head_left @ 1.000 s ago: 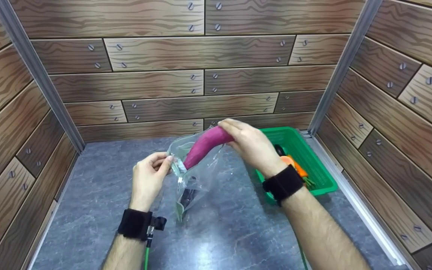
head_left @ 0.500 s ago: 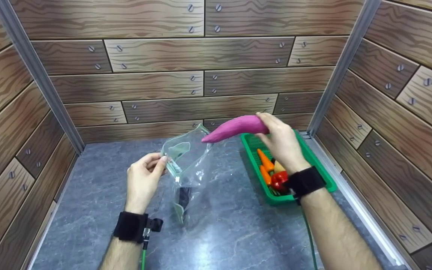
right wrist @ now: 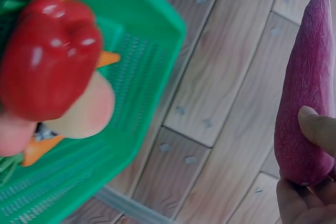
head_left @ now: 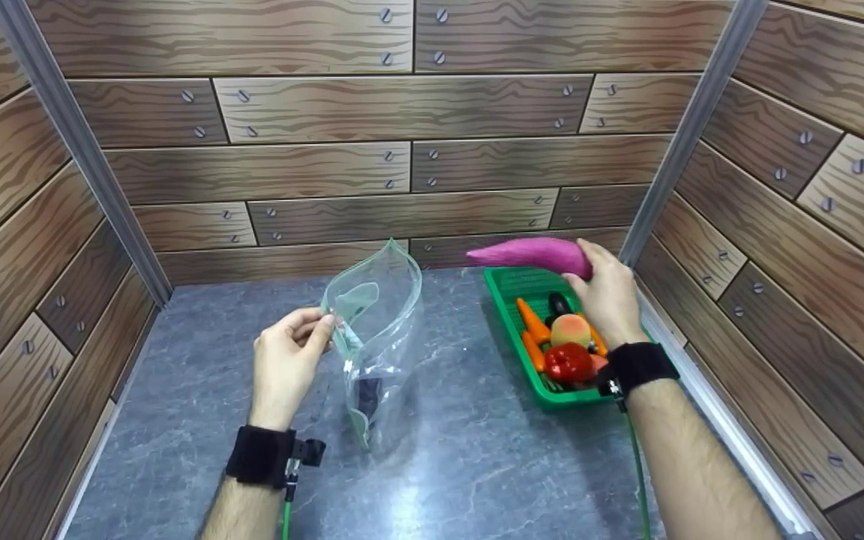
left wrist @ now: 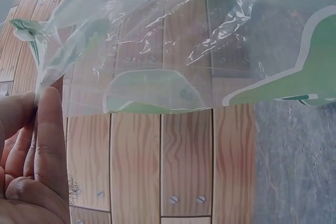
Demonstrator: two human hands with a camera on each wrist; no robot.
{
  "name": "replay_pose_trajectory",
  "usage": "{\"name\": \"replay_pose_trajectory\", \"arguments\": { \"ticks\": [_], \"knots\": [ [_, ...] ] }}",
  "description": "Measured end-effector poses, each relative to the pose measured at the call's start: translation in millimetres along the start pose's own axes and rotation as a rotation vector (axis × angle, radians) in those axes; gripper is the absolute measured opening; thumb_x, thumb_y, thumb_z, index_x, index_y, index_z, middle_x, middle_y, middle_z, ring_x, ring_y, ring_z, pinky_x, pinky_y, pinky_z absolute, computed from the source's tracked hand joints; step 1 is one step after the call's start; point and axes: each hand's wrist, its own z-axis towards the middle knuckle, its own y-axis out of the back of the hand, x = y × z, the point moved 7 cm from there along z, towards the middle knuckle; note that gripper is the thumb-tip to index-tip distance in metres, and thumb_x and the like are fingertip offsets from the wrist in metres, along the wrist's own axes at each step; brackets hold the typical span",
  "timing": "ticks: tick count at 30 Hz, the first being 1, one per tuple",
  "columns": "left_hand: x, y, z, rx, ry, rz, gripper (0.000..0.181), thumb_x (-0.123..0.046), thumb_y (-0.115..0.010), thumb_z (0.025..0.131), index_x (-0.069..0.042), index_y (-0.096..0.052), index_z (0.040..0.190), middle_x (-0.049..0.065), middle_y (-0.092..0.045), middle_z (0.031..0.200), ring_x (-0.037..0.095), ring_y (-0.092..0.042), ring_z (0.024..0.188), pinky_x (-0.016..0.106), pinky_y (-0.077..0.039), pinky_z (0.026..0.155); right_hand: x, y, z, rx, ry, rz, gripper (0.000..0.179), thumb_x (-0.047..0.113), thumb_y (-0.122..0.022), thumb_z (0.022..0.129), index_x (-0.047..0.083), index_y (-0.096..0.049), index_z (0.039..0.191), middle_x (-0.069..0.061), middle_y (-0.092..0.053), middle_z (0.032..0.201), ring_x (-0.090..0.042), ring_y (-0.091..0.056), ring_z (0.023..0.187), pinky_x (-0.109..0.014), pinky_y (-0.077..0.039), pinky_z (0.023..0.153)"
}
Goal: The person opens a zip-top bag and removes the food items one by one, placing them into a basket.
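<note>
My left hand (head_left: 289, 356) pinches the left rim of a clear plastic zip bag (head_left: 402, 341) with green edging. Its mouth gapes upward, and a dark patch shows low in it; I cannot tell what that is. In the left wrist view, thumb and fingers (left wrist: 48, 129) grip the bag film. My right hand (head_left: 610, 296) holds a long purple sweet potato (head_left: 533, 253) by its thick end, above the back of the green basket (head_left: 508, 330). Its thin tip points left, apart from the bag. The right wrist view shows the thumb along the sweet potato (right wrist: 310, 77).
In the basket lie several carrots (head_left: 532, 321), a red bell pepper (head_left: 568, 363), a peach (head_left: 570, 330) and a dark purple-black item (head_left: 559, 303). Wood-patterned walls (head_left: 327, 169) enclose the grey marbled table (head_left: 214, 390) at the back and sides.
My right hand has drawn the sweet potato out of the bag's mouth and carried it right, over the basket. The bag's rim has spread wider; my left hand has barely moved.
</note>
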Motion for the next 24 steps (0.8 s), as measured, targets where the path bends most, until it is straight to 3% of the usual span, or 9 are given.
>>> {"name": "replay_pose_trajectory", "arguments": {
  "ticks": [13,24],
  "knots": [
    [0.8,0.2,-2.4,0.010,0.007,0.008,0.022,-0.018,-0.080,0.114,-0.002,-0.086,0.128,0.018,-0.091,0.117,0.029,-0.091,0.101,0.017,-0.069,0.082,-56,-5,-11.3,-0.022,-0.115,-0.030,0.063,0.006,-0.084,0.108,-0.001,-0.061,0.166,-0.030,-0.063,0.169,-0.056,-0.060,0.158,-0.066,-0.047,0.135],
    [1.0,0.3,-2.9,0.008,0.005,0.008,0.023,-0.017,-0.081,0.114,-0.001,-0.086,0.129,0.019,-0.091,0.118,0.028,-0.090,0.100,0.016,-0.068,0.082,-85,-10,-21.5,-0.017,-0.204,-0.066,0.064,0.004,-0.081,0.108,-0.006,-0.058,0.167,-0.034,-0.061,0.170,-0.059,-0.060,0.156,-0.067,-0.048,0.135]
  ]
}}
